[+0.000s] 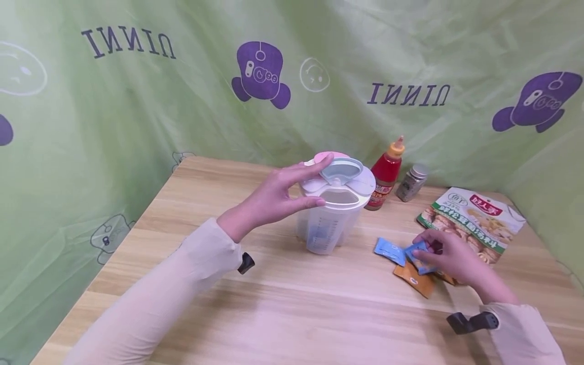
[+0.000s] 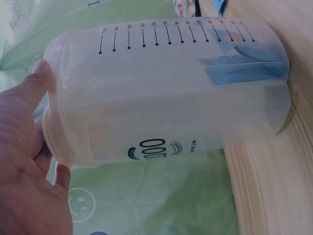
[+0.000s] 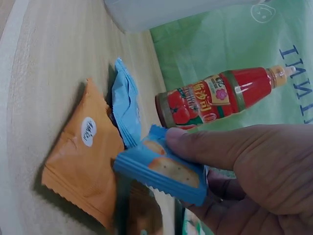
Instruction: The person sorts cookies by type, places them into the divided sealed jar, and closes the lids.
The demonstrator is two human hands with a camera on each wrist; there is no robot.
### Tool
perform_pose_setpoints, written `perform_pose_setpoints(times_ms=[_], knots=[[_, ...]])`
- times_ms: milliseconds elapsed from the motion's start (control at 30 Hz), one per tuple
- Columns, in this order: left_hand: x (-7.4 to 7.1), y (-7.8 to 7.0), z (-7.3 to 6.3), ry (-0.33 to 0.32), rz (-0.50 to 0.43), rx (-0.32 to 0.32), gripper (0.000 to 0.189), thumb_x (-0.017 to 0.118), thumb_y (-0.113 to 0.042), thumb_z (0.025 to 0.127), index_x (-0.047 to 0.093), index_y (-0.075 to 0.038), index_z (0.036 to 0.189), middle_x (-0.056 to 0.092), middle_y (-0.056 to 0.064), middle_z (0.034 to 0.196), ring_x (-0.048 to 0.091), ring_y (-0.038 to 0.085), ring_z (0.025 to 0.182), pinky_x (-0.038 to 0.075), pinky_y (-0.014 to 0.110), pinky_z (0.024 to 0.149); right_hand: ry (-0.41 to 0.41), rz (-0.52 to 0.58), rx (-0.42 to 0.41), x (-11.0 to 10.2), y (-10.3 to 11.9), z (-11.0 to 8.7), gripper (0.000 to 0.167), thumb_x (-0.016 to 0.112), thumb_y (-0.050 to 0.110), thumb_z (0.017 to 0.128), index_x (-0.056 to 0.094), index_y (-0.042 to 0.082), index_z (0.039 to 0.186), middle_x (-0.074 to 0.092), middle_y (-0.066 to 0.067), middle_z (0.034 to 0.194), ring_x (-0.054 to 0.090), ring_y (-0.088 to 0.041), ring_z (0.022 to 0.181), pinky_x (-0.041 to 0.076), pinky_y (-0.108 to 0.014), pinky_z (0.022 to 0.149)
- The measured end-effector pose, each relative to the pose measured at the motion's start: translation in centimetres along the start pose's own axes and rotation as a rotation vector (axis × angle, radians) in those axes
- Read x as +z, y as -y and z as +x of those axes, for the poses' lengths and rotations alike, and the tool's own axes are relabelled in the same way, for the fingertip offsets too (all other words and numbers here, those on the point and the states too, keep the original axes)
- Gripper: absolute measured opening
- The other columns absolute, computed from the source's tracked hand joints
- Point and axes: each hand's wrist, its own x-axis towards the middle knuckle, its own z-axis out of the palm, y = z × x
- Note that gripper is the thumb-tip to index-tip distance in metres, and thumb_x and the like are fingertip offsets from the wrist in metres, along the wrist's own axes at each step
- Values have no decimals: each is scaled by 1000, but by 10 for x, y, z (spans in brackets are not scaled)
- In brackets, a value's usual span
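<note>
A translucent divided storage container [image 1: 324, 233] stands on the table with a white lid [image 1: 362, 182]. One grey-blue flap [image 1: 342, 171] is raised over an opening. My left hand [image 1: 274, 195] grips the top, index finger at the flap and thumb by the opening's rim. Blue packets [image 2: 249, 63] show through the container's wall. My right hand [image 1: 449, 253] pinches a blue biscuit packet [image 3: 166, 169] between thumb and fingers, just over the small pile. Beside it lie another blue packet [image 1: 390, 251] and an orange packet [image 1: 415, 280].
Behind the container's right side stand a red sauce bottle [image 1: 385, 175] with a yellow cap and a small jar [image 1: 411, 183] with a silver cap. A printed food pouch [image 1: 479, 218] lies at the right. Green cloth [image 1: 205, 111] hangs behind the wooden table [image 1: 274, 299].
</note>
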Motion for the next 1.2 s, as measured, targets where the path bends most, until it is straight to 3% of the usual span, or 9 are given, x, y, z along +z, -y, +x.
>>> perform_pose_setpoints(times_ms=[167,333,500,633,800,1033,1133,1200], knots=[[1,-1,-1,6,0,-13,79,84,-20,90,45,-18,159,58,4,156,57,25,143,43,42,124,-106,4,-50,-8,3,-4,23,79,17,95,70,2,110,63,-3,84,51,-4,70,47,-22,57],[1,0,-3,3,4,-17,79,84,-21,90,45,-18,159,57,4,158,53,26,147,33,43,131,-200,78,-63,-13,12,-3,24,77,17,97,67,2,112,61,-1,85,52,-6,70,47,-22,56],[2,1,-5,3,8,-10,79,84,-20,91,45,-17,159,56,3,158,51,25,150,27,42,133,-276,193,-67,-19,29,0,24,74,15,99,64,2,116,66,13,90,61,-3,74,53,-20,59],[2,1,-3,-2,5,6,78,83,-19,91,46,-16,159,57,3,157,51,24,149,27,42,133,-365,298,-107,-25,49,4,21,74,10,98,64,5,115,66,18,92,61,-3,76,52,-17,61],[2,2,-2,-7,5,21,78,84,-19,90,46,-15,159,59,4,156,54,24,147,28,42,133,-467,371,-174,-32,83,7,20,74,7,97,67,9,115,66,12,98,59,-6,80,51,-13,65],[3,3,-3,-15,-4,30,78,84,-19,90,46,-15,158,59,4,156,54,24,147,28,43,133,-529,719,-374,-35,133,14,19,72,-7,94,69,2,110,70,-3,104,67,-8,87,59,-12,75],[3,3,-2,-16,-8,34,78,84,-19,90,47,-14,158,58,4,157,54,24,147,28,42,133,-534,744,-417,-34,151,20,18,72,-9,93,70,1,108,72,-3,103,69,-8,87,59,-13,74],[2,3,-2,-14,-9,32,78,84,-19,90,46,-15,158,57,5,157,54,24,147,28,42,133,-536,683,-425,-32,161,24,17,72,-8,93,70,1,108,72,-1,101,68,-7,83,57,-13,70]])
